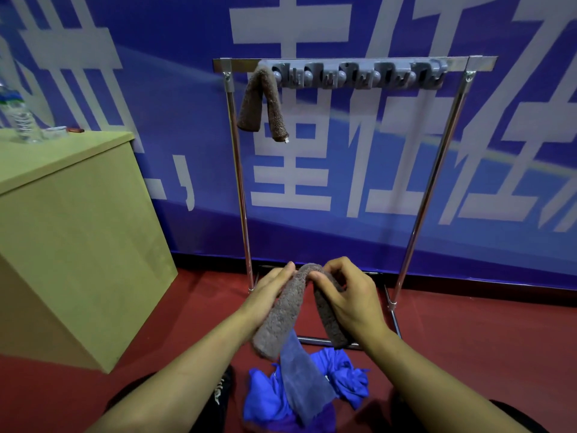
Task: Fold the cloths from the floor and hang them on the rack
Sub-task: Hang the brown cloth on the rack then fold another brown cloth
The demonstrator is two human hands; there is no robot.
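1. Held cloth [292, 310]: brown-grey fuzzy terry, folded into a long narrow strip and bent into an inverted U. It is up in the air in front of the rack's lower part, above the pile on the floor.
2. Left hand [274, 285]: fingers fairly straight, pressed along the left side of the bend, thumb side against the strip; a light pinch rather than a closed fist.
3. Right hand [346, 295]: fingers curled, thumb and fingertips closed on the top and right leg of the bend.
4. Axis: the bend points up; the two legs hang down and splay apart. The left leg runs down-left, the right leg down-right, its end near the rack's front base bar.
5. Hung cloth [262, 101]: same brown fuzzy fabric, draped over the left end of the top bar, both ends hanging down, a small white tag at the right end.
6. Rack [240, 182]: chrome frame, with a grey hook strip [359, 75] along the top bar; the hooks are blurred, count unclear.
7. Floor pile by the near edge of the rack base: grey-blue cloth [304, 379] lying over crumpled bright blue cloths [346, 376]; a purple cloth [312, 420] is cut off by the bottom edge. Number of blue pieces unclear.
8. The right leg of the held cloth is partly hidden behind the right hand.
9. Beige cabinet [78, 229] at left, a blurred plastic bottle [22, 120] on top.
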